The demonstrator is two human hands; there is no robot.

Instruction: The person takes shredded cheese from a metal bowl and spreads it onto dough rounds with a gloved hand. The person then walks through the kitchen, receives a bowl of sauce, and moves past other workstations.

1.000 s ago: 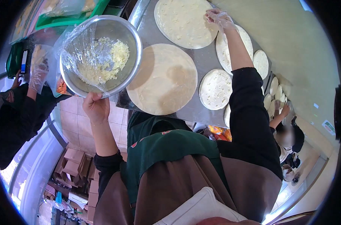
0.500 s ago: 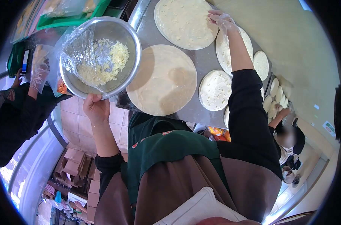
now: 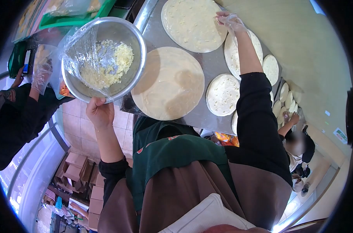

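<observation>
At the left, my bare left hand (image 3: pixel 100 112) grips the near rim of a steel mixing bowl (image 3: pixel 140 50), fingers closed on it. Pale yellow shreds (image 3: pixel 123 58), looking like grated cheese, lie in the bowl, partly under cling film (image 3: pixel 81 48). My right hand (image 3: pixel 231 22), in a clear plastic glove, hovers over the right edge of the far large dough round (image 3: pixel 192 25), which carries scattered pale bits. Its fingers are bunched together; what they hold is too small to make out. Nearer me lies a smooth large dough round (image 3: pixel 168 83).
Smaller dough rounds (image 3: pixel 223 94) lie to the right on the steel table (image 3: pixel 203 64). At left, a co-worker's gloved hand (image 3: pixel 40 73) is beside a green tray (image 3: pixel 73 20). Another person's hand (image 3: pixel 294 118) reaches toward more rounds at far right. Cardboard boxes (image 3: pixel 76 165) stand below left.
My hands and the bowl stay almost in place. The view shifts very slightly. At the left the co-worker's arm shifts a little.
</observation>
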